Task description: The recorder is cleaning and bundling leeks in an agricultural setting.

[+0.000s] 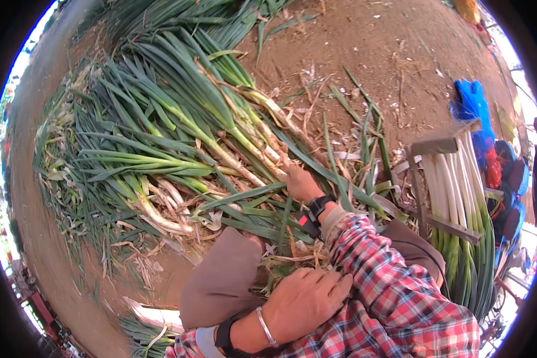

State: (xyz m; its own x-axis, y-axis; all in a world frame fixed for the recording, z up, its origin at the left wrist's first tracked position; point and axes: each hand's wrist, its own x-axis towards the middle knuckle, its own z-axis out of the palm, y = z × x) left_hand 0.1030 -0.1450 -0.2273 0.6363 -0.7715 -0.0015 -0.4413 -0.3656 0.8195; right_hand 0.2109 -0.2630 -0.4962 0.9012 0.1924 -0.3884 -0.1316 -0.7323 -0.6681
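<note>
My right hand (302, 182) reaches forward over a heap of long green onions (179, 113) on the ground. Its fingers are closed around the pale root end of one green onion stalk (271, 154), whose leaves run away to the upper left. My left hand (307, 303), with a silver bangle at the wrist, lies across my lap against the plaid right sleeve (394, 280). Its fingers are extended and nothing shows in them. Loose leaves (268, 218) are strewn under my right wrist, in front of my knees.
To the right, cleaned green onions (450, 191) with white stems lie in a wood-and-metal frame (419, 179). Blue gloves (472, 104) and a red item (493, 170) are beyond it. A tied bundle (146, 337) sits at lower left. Peelings litter the brown soil (364, 45).
</note>
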